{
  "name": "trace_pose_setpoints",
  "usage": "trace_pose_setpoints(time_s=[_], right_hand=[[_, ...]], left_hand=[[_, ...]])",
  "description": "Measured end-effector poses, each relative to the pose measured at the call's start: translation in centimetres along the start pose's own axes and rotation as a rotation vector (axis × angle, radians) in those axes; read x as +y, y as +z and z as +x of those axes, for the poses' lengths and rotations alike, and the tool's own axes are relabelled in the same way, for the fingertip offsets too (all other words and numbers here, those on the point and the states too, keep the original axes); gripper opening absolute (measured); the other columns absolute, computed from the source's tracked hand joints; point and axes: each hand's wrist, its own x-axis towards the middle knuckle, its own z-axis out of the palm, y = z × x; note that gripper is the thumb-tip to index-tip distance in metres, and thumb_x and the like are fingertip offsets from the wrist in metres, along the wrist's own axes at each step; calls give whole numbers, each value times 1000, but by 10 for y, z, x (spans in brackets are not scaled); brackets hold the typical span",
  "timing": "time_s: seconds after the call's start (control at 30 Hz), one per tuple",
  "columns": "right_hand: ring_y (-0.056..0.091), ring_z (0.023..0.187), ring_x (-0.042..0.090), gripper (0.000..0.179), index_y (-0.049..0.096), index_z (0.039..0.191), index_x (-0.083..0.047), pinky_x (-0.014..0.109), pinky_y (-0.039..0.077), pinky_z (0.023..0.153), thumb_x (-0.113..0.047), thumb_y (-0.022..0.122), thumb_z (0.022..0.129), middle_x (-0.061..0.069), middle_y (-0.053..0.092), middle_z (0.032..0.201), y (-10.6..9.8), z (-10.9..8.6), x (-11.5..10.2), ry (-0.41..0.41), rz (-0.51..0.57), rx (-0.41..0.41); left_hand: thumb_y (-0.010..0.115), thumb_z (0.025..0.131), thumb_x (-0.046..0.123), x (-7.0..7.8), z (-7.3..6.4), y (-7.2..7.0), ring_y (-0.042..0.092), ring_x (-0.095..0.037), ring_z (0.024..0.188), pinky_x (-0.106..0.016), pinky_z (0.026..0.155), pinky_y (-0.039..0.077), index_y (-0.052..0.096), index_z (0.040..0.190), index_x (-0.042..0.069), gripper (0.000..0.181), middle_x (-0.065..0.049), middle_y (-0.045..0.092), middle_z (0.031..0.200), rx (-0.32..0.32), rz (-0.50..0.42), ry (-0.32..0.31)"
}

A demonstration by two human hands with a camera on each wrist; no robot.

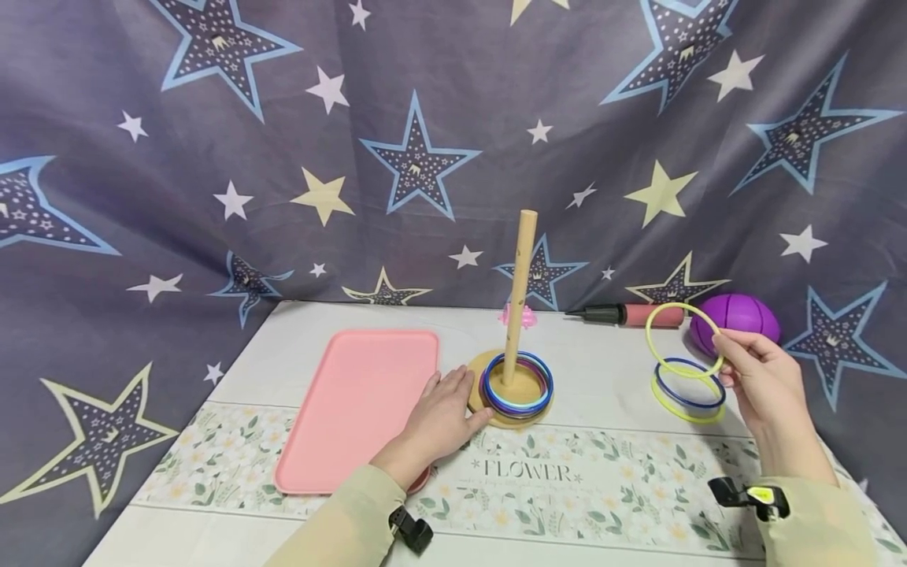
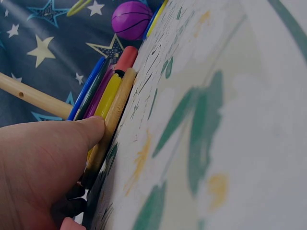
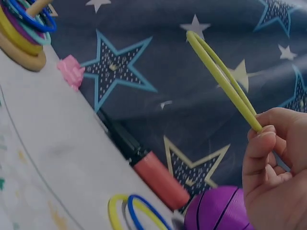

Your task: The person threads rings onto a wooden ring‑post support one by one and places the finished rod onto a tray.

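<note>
In the head view my right hand (image 1: 768,386) pinches a yellow ring (image 1: 676,305) between thumb and fingertips, raised above the table. Below it lie a dark blue ring (image 1: 690,405) and another yellow ring (image 1: 697,420), overlapping. My left hand (image 1: 442,413) rests against the left side of a round wooden base (image 1: 478,382), its fingers extended and its thumb at the front edge. From that base rises an upright wooden pole (image 1: 520,283). Several stacked rings (image 1: 516,410), blue, purple and yellow among them, encircle the pole's foot. The left wrist view shows the left thumb (image 2: 96,127) touching the stack's edge.
A pink tray (image 1: 368,394) lies left of the base, partly under the left forearm. Along the back stand a small pink object (image 1: 527,316), a red and black hand pump (image 1: 631,315) and a purple ball (image 1: 744,319). Behind the table hangs a star-patterned curtain (image 1: 425,260).
</note>
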Motion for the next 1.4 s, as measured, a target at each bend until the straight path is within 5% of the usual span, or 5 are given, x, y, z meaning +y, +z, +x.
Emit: trace_pose_setpoints(time_s=[0.57,1.07,1.4], right_hand=[[60,56,10,10,80,108,2,19,47,44,7,73,103,7,72,77,57,-8,-25,-86,54,-139],[58,53,11,11,81,110,-1,19,50,45,3,79,100,5,69,77,116,-10,-47,-142,1,-167],[57,53,11,8,80,107,1,18,50,44,3,79,100,6,69,78,160,-11,-53,-179,80,-213]], left_hand=[[60,111,57,-1,-1,2,32,-34,164,-54,137,14,42,167,-4,85,-21,39,174,16,-5,14],[62,111,55,-1,0,2,34,-35,163,-55,136,15,43,166,-5,83,-22,40,173,25,-9,17],[60,111,57,0,0,3,33,-34,164,-53,137,15,42,167,-3,84,-21,40,173,19,12,16]])
